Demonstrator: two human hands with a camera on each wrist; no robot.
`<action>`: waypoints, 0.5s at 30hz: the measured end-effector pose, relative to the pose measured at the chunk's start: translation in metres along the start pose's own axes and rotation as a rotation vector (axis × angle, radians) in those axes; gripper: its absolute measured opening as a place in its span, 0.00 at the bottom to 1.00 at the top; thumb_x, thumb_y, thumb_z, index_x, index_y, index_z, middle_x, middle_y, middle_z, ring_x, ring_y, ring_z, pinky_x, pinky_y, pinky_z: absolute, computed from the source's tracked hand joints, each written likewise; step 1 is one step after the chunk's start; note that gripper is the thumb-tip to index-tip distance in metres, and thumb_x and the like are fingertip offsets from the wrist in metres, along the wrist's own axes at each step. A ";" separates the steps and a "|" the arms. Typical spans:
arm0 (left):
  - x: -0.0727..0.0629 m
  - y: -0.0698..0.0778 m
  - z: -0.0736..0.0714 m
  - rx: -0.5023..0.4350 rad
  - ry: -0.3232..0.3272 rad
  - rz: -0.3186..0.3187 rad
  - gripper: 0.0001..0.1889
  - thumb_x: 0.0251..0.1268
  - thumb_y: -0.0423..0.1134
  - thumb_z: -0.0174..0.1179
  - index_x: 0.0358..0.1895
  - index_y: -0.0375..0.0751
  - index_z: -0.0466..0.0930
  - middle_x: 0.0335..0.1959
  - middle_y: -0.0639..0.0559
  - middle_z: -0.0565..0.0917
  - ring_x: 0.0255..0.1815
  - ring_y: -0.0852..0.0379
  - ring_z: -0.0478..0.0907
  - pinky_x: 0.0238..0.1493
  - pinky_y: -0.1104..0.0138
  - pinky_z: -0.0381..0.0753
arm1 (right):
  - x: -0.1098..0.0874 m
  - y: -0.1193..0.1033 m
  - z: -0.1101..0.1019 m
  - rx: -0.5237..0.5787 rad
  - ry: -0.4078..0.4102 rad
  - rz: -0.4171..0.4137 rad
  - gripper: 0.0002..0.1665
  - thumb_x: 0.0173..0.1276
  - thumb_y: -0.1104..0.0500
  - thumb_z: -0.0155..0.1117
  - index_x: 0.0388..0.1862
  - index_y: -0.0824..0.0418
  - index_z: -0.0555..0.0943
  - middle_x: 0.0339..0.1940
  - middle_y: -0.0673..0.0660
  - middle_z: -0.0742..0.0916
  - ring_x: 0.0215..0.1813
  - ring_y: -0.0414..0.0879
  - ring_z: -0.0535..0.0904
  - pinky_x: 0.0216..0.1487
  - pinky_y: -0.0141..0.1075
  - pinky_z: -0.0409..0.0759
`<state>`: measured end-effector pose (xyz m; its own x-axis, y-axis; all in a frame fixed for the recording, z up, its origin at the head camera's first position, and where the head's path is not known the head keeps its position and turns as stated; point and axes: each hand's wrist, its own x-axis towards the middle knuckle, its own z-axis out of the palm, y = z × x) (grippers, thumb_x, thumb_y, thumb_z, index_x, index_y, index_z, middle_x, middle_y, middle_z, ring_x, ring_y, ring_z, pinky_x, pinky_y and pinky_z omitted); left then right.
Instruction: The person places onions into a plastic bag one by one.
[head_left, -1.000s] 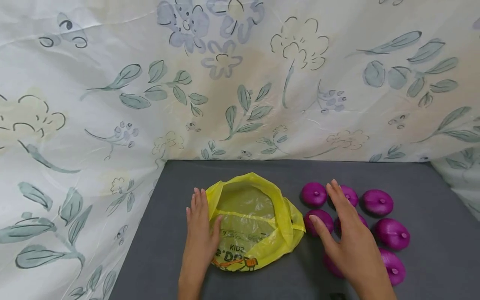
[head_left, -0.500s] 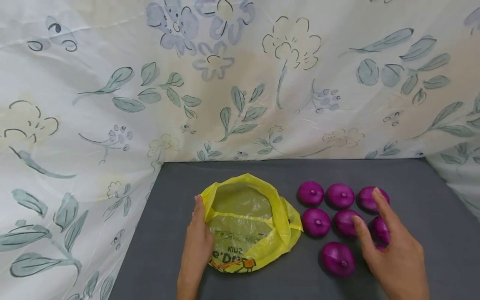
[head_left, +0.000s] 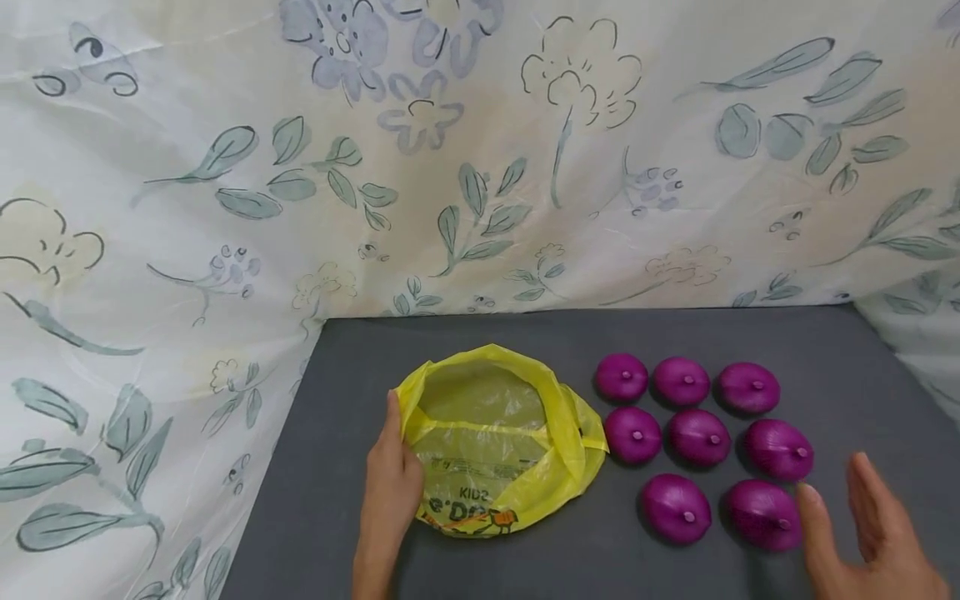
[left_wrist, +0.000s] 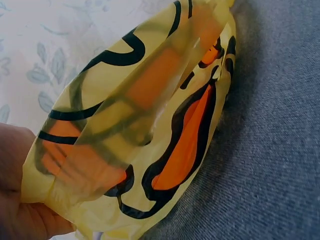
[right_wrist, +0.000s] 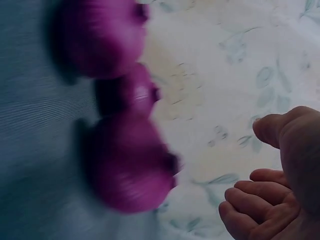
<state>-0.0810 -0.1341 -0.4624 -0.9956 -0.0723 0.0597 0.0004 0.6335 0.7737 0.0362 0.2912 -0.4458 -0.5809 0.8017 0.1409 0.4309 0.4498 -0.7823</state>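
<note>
A yellow plastic bag (head_left: 480, 450) with dark and orange print lies on the grey table, its mouth agape toward the head camera. My left hand (head_left: 392, 483) grips the bag's left edge; in the left wrist view, thin printed plastic (left_wrist: 115, 145) is bunched in that hand (left_wrist: 25, 200). Right of the bag, purple onions (head_left: 699, 437) sit in rough rows, each with a small stem nub. My right hand (head_left: 873, 542) is at the lower right, beside the nearest onion (head_left: 763, 515), its fingers loosely bent around nothing. The right wrist view shows it (right_wrist: 270, 195) apart from the blurred onions (right_wrist: 132, 165).
A floral cloth (head_left: 480, 167) hangs behind the table and along its left and right sides. The grey tabletop (head_left: 300, 500) extends around the bag and the onions.
My right hand has moved right and toward me from over the onions, uncovering them. My left hand has gone from lying flat beside the bag to gripping its left edge.
</note>
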 end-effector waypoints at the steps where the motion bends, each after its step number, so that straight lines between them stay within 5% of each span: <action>1: 0.000 0.000 -0.001 -0.007 -0.001 -0.009 0.40 0.80 0.22 0.38 0.88 0.51 0.39 0.44 0.35 0.77 0.14 0.60 0.53 0.23 0.64 0.62 | -0.002 0.005 0.002 0.000 -0.003 0.021 0.42 0.77 0.49 0.67 0.85 0.42 0.62 0.81 0.51 0.68 0.81 0.44 0.62 0.81 0.38 0.57; 9: 0.000 -0.008 -0.003 -0.096 0.018 -0.049 0.37 0.84 0.27 0.40 0.88 0.54 0.41 0.15 0.53 0.64 0.09 0.61 0.52 0.16 0.65 0.62 | -0.028 0.040 0.027 0.089 0.031 0.069 0.43 0.76 0.52 0.70 0.85 0.41 0.64 0.83 0.47 0.68 0.82 0.33 0.60 0.82 0.32 0.54; 13: 0.002 -0.009 -0.002 -0.150 0.003 -0.060 0.34 0.87 0.32 0.40 0.88 0.56 0.41 0.12 0.56 0.62 0.08 0.60 0.52 0.14 0.63 0.63 | -0.038 0.047 0.035 0.185 0.041 -0.020 0.45 0.71 0.62 0.74 0.83 0.44 0.68 0.82 0.47 0.71 0.80 0.32 0.63 0.81 0.32 0.56; 15: 0.003 -0.008 -0.003 -0.157 -0.007 -0.068 0.34 0.88 0.32 0.40 0.88 0.55 0.41 0.12 0.56 0.62 0.09 0.60 0.52 0.15 0.63 0.64 | -0.042 0.051 0.038 0.231 0.034 -0.129 0.45 0.66 0.72 0.75 0.80 0.51 0.73 0.81 0.52 0.73 0.80 0.36 0.65 0.81 0.32 0.57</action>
<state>-0.0834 -0.1416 -0.4660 -0.9945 -0.1048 0.0001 -0.0525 0.4993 0.8648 0.0563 0.2653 -0.5146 -0.5954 0.7582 0.2660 0.1830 0.4503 -0.8739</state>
